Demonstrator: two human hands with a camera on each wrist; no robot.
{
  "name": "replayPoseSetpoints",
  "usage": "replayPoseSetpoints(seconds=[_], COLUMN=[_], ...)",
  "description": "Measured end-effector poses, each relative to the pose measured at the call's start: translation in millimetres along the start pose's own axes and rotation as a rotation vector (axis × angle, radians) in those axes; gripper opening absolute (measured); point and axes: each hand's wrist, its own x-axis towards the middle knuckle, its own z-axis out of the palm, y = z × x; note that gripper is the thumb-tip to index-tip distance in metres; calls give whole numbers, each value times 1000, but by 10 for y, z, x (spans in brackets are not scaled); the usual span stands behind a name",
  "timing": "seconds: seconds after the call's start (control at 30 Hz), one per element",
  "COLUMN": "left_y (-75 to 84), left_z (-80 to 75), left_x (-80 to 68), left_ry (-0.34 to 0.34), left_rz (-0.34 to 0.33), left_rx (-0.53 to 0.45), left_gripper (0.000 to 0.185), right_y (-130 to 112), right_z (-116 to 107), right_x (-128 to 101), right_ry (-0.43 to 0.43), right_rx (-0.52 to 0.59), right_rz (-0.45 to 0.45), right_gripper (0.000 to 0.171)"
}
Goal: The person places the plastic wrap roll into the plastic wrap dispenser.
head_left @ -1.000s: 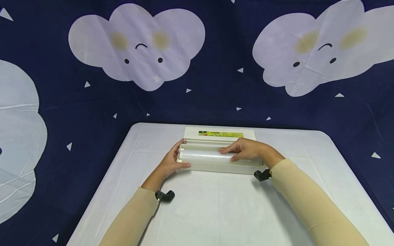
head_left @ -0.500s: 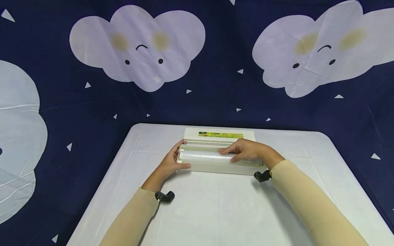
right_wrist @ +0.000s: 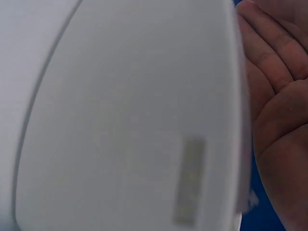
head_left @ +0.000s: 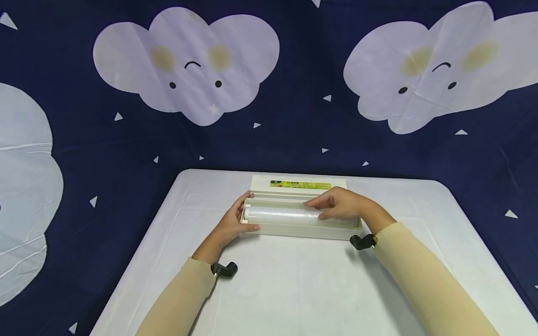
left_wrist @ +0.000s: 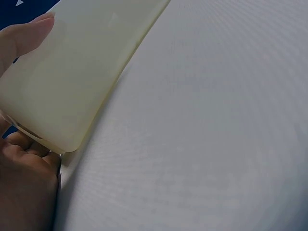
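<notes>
At the far middle of the tabletop (head_left: 294, 280): a long cream dispenser box (head_left: 300, 228), lid (head_left: 299, 183) folded back away from the person, with a roll of clear film (head_left: 281, 214) lying in its trough.

Long axis: box and roll both run left to right across the person's front, parallel to the near edge of the tabletop.

Left hand (head_left: 230, 225): clamped on the left end of the box, thumb along the near wall and fingers round the far corner; the left wrist view shows a thumb tip (left_wrist: 29, 34) pressed on the cream wall.

Right hand (head_left: 342, 205): arched over the right half of the roll, fingertips touching the film near its middle. Whether the fingers pinch the film cannot be told; the right wrist view shows only an uncurled palm (right_wrist: 281, 120) beside the pale box body.

Bearing: the box lies directly ahead of both hands, which sit well apart, one toward each end.

Nearer hand: the right hand is on the roll; the left hand touches only the box.

Surroundings: dark blue backdrop (head_left: 294, 116) with pale clouds behind the tabletop.
</notes>
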Motion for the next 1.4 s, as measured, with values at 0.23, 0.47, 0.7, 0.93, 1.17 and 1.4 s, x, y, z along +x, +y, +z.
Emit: replayPoseSetpoints(seconds=[0.23, 0.47, 0.7, 0.93, 1.17, 1.4], left_y=[1, 5, -5, 8, 24, 27], left_z=[-3, 4, -7, -2, 2, 0], left_x=[-7, 0, 4, 1, -2, -7], left_ry=[10, 9, 6, 19, 32, 13], left_rz=[-7, -3, -6, -18, -27, -18], left_rx=[20, 9, 8, 41, 63, 44], left_gripper=[118, 119, 119, 119, 119, 118], right_y=[58, 209, 426, 538, 616, 677], right_z=[-53, -87, -19, 141, 272, 381], right_x=[-224, -540, -854, -1041, -1088, -1092], right_ry=[96, 296, 465, 542, 529, 556], right_rx=[120, 223, 317, 330, 393, 429], right_rz=[-65, -174, -233, -161, -217, -188], right_gripper=[51, 50, 59, 69, 77, 83])
